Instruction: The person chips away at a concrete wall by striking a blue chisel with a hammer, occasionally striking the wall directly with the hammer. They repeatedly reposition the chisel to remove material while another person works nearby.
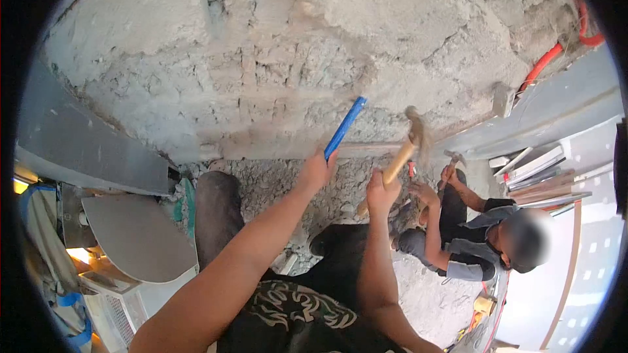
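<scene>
My left hand (pixel 316 171) is wrapped round the lower end of a blue chisel (pixel 345 129), which slants up to the right in front of the rough wall (pixel 294 65). In my right hand (pixel 383 192) is a hammer (pixel 400 162), gripped by its pale wooden handle. The hammer's head is smeared by motion and sits to the right of the chisel, apart from its blue shaft. Broken, pitted patches show in the wall behind both tools.
A co-worker (pixel 474 238) crouches close on my right, holding another hammer (pixel 453 157) near the wall. Rubble (pixel 275 189) covers the floor below my hands. Grey panels (pixel 85 137) flank the wall. Boards (pixel 540 180) lie at the right, and an orange conduit (pixel 543 65) hangs upper right.
</scene>
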Motion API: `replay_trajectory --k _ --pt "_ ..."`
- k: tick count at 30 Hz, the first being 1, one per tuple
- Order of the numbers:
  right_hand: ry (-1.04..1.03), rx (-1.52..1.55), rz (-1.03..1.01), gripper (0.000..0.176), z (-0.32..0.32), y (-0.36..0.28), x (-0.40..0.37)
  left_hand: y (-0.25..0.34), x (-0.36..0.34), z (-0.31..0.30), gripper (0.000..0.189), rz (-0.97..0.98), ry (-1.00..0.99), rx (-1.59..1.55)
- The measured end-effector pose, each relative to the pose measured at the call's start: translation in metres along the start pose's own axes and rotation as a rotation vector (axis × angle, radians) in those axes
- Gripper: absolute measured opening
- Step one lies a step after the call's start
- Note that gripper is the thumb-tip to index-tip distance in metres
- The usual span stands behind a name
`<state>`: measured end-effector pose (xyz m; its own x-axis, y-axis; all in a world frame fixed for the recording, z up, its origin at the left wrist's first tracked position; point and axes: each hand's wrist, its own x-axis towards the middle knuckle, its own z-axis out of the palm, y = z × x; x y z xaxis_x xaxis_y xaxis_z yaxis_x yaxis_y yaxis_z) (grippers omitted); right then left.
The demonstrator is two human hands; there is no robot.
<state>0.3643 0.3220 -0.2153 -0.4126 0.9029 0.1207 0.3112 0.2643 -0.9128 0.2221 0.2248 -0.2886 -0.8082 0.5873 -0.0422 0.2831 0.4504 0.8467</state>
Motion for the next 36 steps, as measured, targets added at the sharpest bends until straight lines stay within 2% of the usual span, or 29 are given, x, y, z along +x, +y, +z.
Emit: replay_trajectory --k 2,3,5,6,8,9,11,14,16,18,19,21,22,24,25,27,28,30,31,32,34,35,36 --pt "0.149 0.279 -0.166 0.017 -0.004 -0.022 -0.006 -0.005 -0.002 0.004 0.051 -0.029 -0.02 -0.011" --pt "0.145 0.275 -0.158 0.017 -0.004 -0.036 -0.009 -0.006 -0.004 0.004 0.051 -0.038 -0.024 -0.01" --pt "0.208 0.663 -0.394 0.017 0.003 -0.062 -0.005 -0.003 -0.004 0.001 0.051 -0.069 -0.023 0.01" --pt "0.208 0.664 -0.397 0.017 0.015 -0.053 0.0 -0.003 -0.003 0.002 0.051 -0.067 -0.022 0.009" --pt "0.282 0.423 -0.526 0.017 0.045 -0.007 0.01 -0.005 -0.003 0.004 0.053 -0.033 -0.014 0.001" --pt "0.283 0.422 -0.532 0.017 0.048 0.021 0.013 -0.006 -0.003 0.005 0.053 -0.03 -0.012 -0.002" --pt "-0.087 -0.088 0.003 0.017 0.049 0.065 0.016 -0.008 -0.001 0.005 0.053 -0.053 -0.033 -0.054" --pt "0.007 0.076 0.031 0.018 0.018 0.028 0.007 -0.003 -0.005 -0.004 0.054 -0.042 -0.056 -0.001" --pt "-0.01 0.066 0.012 0.013 0.005 -0.002 0.006 0.0 -0.01 0.0 0.054 -0.061 -0.055 0.004" --pt "0.124 0.499 -0.083 0.006 0.001 -0.042 -0.008 0.005 -0.008 -0.002 0.054 -0.089 -0.03 0.007" --pt "0.12 0.497 -0.075 0.006 0.002 -0.051 -0.011 0.006 -0.008 -0.004 0.054 -0.097 -0.025 0.005" --pt "0.124 0.833 -0.427 0.004 0.008 -0.065 -0.004 0.006 -0.007 -0.005 0.054 -0.099 -0.02 0.004" --pt "0.126 0.834 -0.429 0.004 0.018 -0.04 0.004 0.004 -0.005 -0.002 0.053 -0.1 -0.021 0.016" --pt "0.158 0.194 -0.537 0.007 0.043 0.042 0.021 0.0 -0.005 0.001 0.053 -0.098 -0.028 0.027" --pt "0.164 0.192 -0.54 0.007 0.044 0.049 0.013 -0.003 -0.006 0.002 0.052 -0.061 -0.023 -0.005" --pt "-0.053 -0.008 0.008 0.012 0.046 0.053 -0.001 0.0 -0.004 0.0 0.052 -0.014 0.001 -0.044" --pt "-0.06 -0.003 -0.007 0.012 0.042 0.035 0.002 0.0 -0.005 -0.001 0.052 -0.017 -0.001 -0.028" --pt "-0.002 0.146 0.093 0.02 0.011 0.004 -0.008 -0.006 -0.015 0.001 0.051 -0.051 -0.017 -0.01" --pt "-0.023 0.268 0.122 0.012 0.002 -0.009 -0.01 -0.005 -0.021 0.003 0.051 -0.072 -0.043 0.008" --pt "-0.02 0.275 0.103 0.012 0.0 -0.029 -0.004 0.005 -0.006 -0.001 0.051 -0.073 -0.026 0.016" --pt "0.165 0.643 -0.103 0.005 -0.003 -0.052 -0.014 0.006 -0.004 -0.003 0.052 -0.072 -0.026 0.011" --pt "0.161 0.641 -0.097 0.005 -0.002 -0.049 -0.013 0.006 -0.006 -0.004 0.052 -0.071 -0.027 0.002" --pt "0.112 0.709 -0.295 0.012 -0.002 -0.045 -0.007 0.006 -0.006 -0.003 0.052 -0.076 -0.03 0.001"
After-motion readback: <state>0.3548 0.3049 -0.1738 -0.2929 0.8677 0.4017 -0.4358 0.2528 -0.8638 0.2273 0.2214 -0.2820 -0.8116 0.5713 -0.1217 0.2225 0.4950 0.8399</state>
